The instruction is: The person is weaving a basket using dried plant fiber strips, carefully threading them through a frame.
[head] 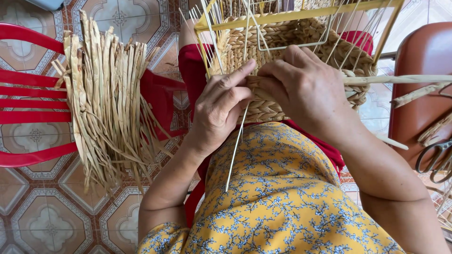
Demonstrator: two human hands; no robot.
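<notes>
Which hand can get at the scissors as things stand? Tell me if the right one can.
Probably yes. The right hand is on the woven basket, and the scissors lie on the brown seat on that same side, with only loose straw strands between.

Both hands, left and right, on a half-woven straw basket beside a bundle of dried strands.

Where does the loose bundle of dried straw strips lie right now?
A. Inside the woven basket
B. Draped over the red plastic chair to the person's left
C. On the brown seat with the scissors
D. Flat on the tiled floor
B: the bundle of dried straw strips hangs over the slats of the red plastic chair, apart from the woven basket that both hands work on.
</notes>
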